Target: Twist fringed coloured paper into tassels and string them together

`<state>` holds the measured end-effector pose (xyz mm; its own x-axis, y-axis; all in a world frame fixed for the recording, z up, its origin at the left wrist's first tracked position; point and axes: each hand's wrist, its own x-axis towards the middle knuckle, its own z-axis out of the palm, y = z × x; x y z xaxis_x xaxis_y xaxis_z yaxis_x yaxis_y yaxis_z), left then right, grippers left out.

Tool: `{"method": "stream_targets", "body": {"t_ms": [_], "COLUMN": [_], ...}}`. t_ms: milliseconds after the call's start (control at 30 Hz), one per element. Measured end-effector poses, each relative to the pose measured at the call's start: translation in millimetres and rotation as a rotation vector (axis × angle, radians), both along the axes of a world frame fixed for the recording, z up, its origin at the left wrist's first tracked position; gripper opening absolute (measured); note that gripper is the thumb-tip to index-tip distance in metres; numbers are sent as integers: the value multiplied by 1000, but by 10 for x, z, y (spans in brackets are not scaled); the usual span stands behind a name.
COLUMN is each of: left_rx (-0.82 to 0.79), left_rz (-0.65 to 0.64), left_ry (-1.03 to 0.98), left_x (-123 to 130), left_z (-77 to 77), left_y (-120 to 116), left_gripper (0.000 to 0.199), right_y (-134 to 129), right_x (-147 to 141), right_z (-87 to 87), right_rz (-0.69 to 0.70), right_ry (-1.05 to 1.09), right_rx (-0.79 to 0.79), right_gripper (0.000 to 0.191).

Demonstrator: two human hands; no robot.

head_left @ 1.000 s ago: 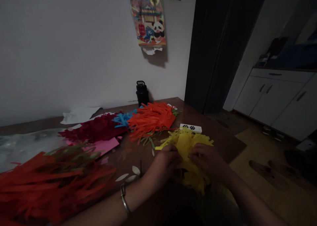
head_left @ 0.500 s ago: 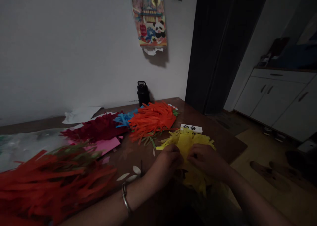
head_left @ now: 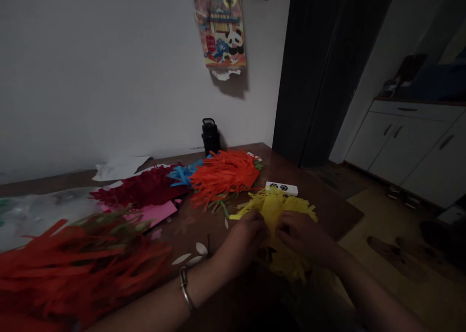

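Observation:
Fringed yellow crepe paper [head_left: 272, 209] lies at the near right part of the table, spread in strips on both sides of my hands. My left hand [head_left: 251, 232] is closed on its left part, the fingers curled inward. Facing it, my right hand [head_left: 300, 230] is closed on the paper's right part. A band of the yellow paper runs between the two hands, and more strips hang below them. The fingertips are mostly hidden in the dim light. Just behind the yellow paper lies a white rectangular device [head_left: 281, 188] with two dark round patterns.
Orange fringed paper [head_left: 225, 174], blue strips [head_left: 184, 174], dark red fringe [head_left: 143, 186] and pink sheets [head_left: 158, 213] cover the table's [head_left: 313, 191] back left. A red-orange bundle [head_left: 83, 273] lies near left. White petal shapes [head_left: 194, 258] sit beside my left forearm. A black bottle [head_left: 210, 138] stands by the wall.
The yellow strips below my hands have shifted slightly. Both hands keep nearly the same place and grip.

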<state>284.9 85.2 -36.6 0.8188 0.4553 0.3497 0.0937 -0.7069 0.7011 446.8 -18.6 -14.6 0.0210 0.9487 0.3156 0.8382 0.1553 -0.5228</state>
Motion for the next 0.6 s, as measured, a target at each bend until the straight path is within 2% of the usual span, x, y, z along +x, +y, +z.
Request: {"method": "stream_targets", "body": {"t_ms": [133, 333, 600], "left_rx": [20, 28, -10], "left_rz": [15, 56, 109], "left_ry": [-32, -73, -151], "left_x": [-21, -23, 16], "left_z": [-9, -55, -31], "left_y": [-6, -14, -39], "left_gripper": [15, 15, 20], "right_y": [2, -6, 1], "right_x": [13, 0, 43], "right_z": [-14, -3, -44], "right_rz": [-8, -6, -34], "right_ry": [26, 28, -30], "right_rx": [29, 91, 212], "right_gripper": [15, 15, 15]}}
